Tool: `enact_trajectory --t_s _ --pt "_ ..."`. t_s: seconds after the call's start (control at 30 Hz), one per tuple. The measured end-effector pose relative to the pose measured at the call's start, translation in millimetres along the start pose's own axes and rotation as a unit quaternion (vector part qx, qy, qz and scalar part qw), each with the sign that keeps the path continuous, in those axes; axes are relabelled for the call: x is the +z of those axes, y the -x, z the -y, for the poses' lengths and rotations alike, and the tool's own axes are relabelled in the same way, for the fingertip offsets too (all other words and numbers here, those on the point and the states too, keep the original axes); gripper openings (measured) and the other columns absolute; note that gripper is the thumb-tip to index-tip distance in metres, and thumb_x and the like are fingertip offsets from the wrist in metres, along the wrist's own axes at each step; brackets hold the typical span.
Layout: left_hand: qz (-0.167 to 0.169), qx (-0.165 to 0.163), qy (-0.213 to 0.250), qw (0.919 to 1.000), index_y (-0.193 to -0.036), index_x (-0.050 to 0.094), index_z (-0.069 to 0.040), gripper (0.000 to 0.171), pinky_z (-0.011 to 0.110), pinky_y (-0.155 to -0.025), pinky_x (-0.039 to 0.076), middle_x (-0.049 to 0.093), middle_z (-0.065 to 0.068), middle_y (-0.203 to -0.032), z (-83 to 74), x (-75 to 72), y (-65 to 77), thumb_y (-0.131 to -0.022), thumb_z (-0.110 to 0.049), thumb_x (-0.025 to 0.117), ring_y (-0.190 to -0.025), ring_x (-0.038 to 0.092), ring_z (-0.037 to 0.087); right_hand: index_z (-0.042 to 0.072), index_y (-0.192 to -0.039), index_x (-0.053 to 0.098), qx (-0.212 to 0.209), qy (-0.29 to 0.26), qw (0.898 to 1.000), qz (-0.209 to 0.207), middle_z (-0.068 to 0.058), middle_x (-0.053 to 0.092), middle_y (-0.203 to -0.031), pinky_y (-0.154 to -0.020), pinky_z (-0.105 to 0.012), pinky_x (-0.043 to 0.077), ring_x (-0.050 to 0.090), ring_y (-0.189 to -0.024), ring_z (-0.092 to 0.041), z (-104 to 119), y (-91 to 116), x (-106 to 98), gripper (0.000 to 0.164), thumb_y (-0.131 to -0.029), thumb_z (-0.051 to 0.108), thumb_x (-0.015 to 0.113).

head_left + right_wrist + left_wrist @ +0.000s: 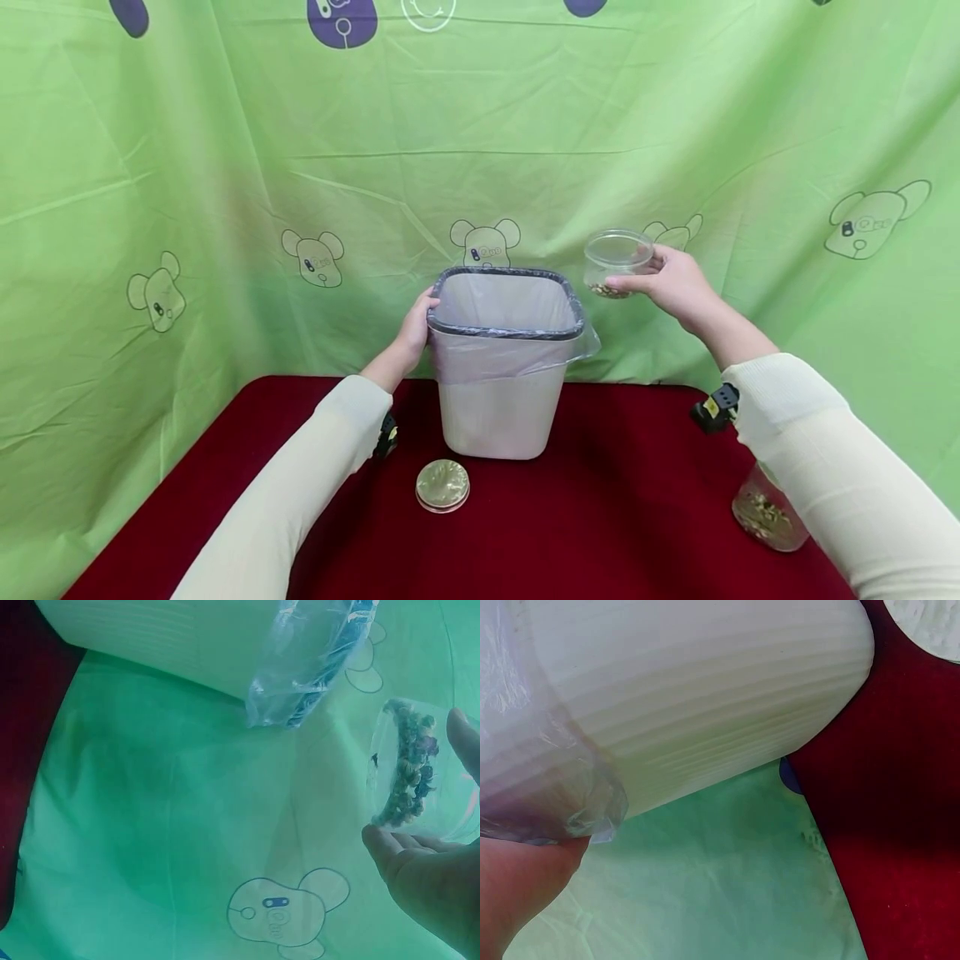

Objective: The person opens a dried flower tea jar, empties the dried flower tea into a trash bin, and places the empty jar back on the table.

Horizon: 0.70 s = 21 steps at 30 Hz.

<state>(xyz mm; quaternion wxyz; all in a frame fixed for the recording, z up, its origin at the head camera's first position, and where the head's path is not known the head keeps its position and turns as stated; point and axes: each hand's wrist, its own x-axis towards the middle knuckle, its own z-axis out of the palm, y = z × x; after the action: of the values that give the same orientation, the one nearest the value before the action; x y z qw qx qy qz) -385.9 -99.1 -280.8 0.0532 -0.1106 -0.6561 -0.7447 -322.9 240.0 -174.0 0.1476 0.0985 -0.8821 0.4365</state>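
A white trash can point(498, 408) with a thin plastic bag point(495, 354) folded over its dark rim stands at the table's far edge. My left hand point(414, 325) grips its left side at the rim; in the left wrist view part of that hand point(529, 877) shows below the bag. To the right of the can and above rim height, my right hand point(678, 287) holds a clear round jar point(617, 250) between thumb and fingers. Small dried pieces point(411, 769), some purple, lie in the jar's bottom.
A round, shiny gold-coloured lid point(442, 485) lies in front of the can on the red tablecloth point(585, 517). Under my right forearm is another clear jar point(767, 512) with dried pieces inside, partly hidden by the sleeve. A green printed curtain point(360, 200) hangs behind and at the sides.
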Motion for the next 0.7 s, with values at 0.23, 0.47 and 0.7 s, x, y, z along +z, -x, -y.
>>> enact_trajectory --t_s 0.23,0.47,0.7 --pt "-0.001 0.001 0.000 1.0000 -0.139 0.026 -0.011 0.053 0.036 -0.097 0.025 0.033 0.011 -0.136 1.2 -1.0 0.5 -0.087 -0.021 0.031 -0.118 0.033 0.024 0.004 -0.119 0.047 -0.009 0.018 1.000 0.005 -0.016 0.055 -0.112 -0.084 -0.040 0.036 0.049 -0.102 -0.024 8.2 -6.4 6.3 0.072 -0.064 0.040 0.076" --pt "0.000 0.001 -0.004 1.0000 -0.139 0.025 -0.011 0.053 0.035 -0.098 0.024 0.032 0.011 -0.137 1.0 0.2 1.6 -0.087 -0.020 0.032 -0.120 0.033 0.025 0.003 -0.121 0.046 -0.021 0.076 0.997 -0.008 -0.016 0.053 -0.108 -0.081 -0.043 0.036 0.046 -0.097 -0.028 14.1 -10.7 9.9 0.077 -0.061 0.040 0.078" --pt "-0.003 0.000 -0.018 0.9998 -0.139 0.026 -0.013 0.053 0.036 -0.099 0.022 0.031 0.008 -0.138 0.4 -0.7 0.5 -0.087 -0.023 0.032 -0.121 0.030 0.022 0.005 -0.120 0.047 -0.040 0.113 0.993 -0.020 -0.014 0.054 -0.105 -0.079 -0.044 0.036 0.047 -0.095 -0.028 21.5 -17.5 16.1 0.074 -0.060 0.036 0.079"
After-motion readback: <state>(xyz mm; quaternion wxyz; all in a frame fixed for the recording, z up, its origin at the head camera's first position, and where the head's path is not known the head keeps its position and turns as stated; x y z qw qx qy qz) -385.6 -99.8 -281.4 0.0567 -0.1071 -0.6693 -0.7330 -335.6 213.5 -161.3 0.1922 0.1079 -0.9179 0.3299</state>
